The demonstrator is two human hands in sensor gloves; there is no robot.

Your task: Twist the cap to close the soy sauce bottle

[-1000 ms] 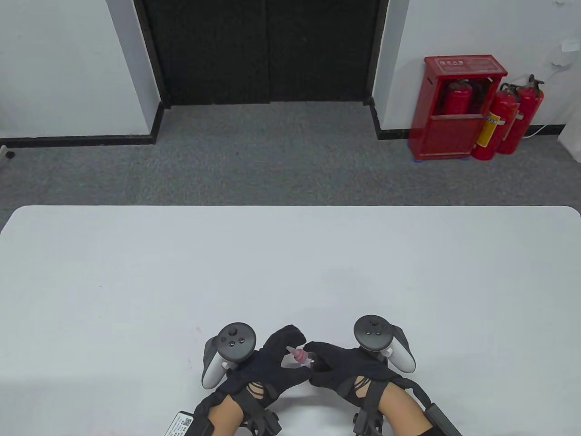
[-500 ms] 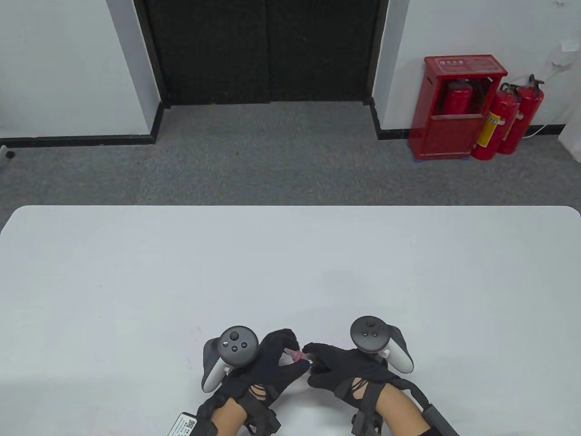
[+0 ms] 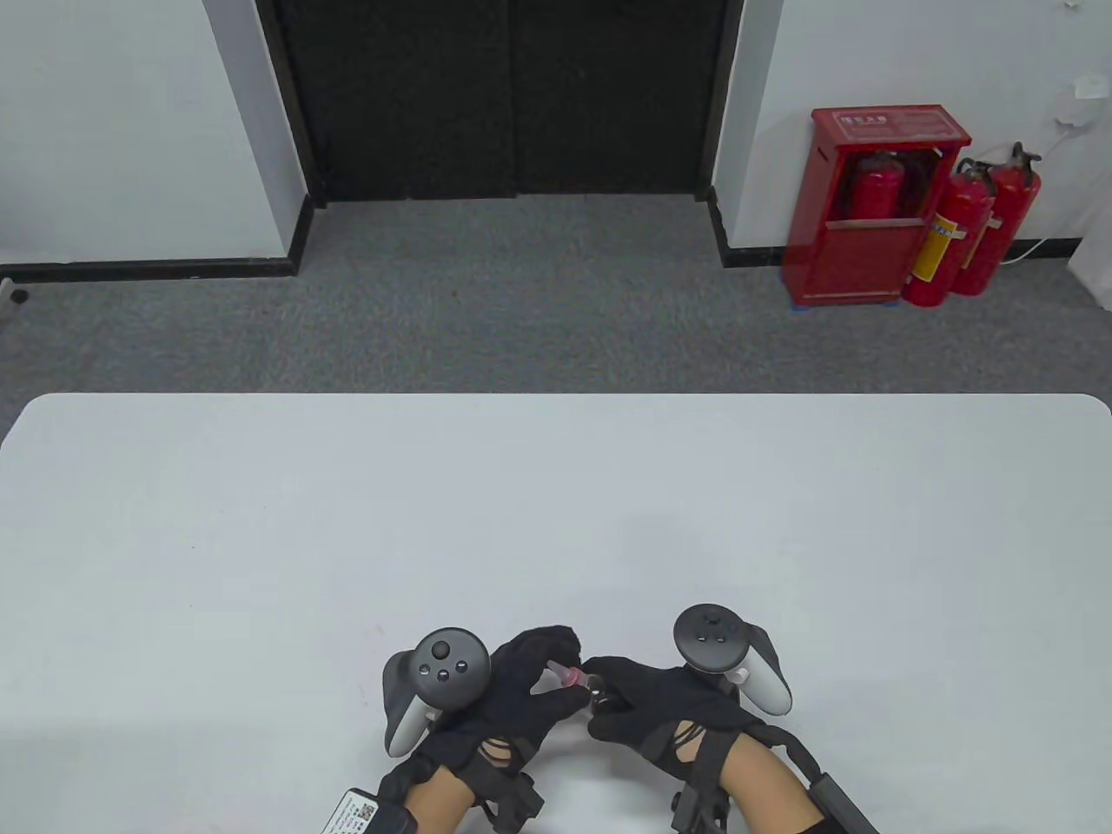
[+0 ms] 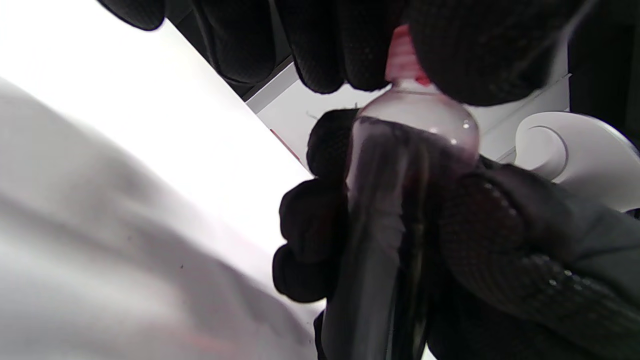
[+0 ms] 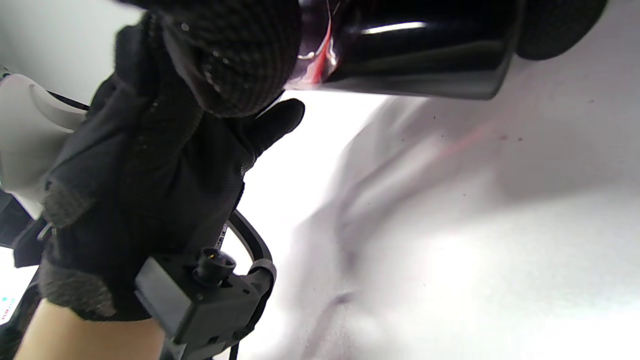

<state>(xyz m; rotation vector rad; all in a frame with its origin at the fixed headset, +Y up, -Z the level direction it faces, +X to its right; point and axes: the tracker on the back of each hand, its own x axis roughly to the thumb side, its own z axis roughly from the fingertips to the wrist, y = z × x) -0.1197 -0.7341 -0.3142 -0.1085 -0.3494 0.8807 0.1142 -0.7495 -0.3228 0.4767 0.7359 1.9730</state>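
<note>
Grey carpet, dark double door, red fire-extinguisher cabinet (image 3: 877,204) at the back wall; white table (image 3: 556,504) in front. In the table view we see both gloved hands at the near edge, meeting over a small soy sauce bottle (image 3: 584,682) held off the surface, tipped left. Left hand (image 3: 512,695) pinches the red cap (image 3: 566,674); right hand (image 3: 660,704) wraps the body.

Left wrist view: left fingers (image 4: 320,55) clamp round the cap (image 4: 402,57) from above, clear shoulder and dark liquid below, right-hand fingers (image 4: 312,225) curled tight round the bottle (image 4: 395,210). We cannot tell whether the cap is seated on the thread.

Right wrist view: the dark bottle body (image 5: 415,45) sits at the top, right fingers (image 5: 235,55) clenched on it, the left hand (image 5: 145,190) behind, table (image 5: 475,240) underneath.

Our judgement: twisting is under way. Do it well by keeping the right grip firm so the body does not spin, keeping the cap square to the neck, turning with thumb and fingertips in short re-grips until it stops. Liquid is high, so hold the bottle more upright to avoid a leak.
</note>
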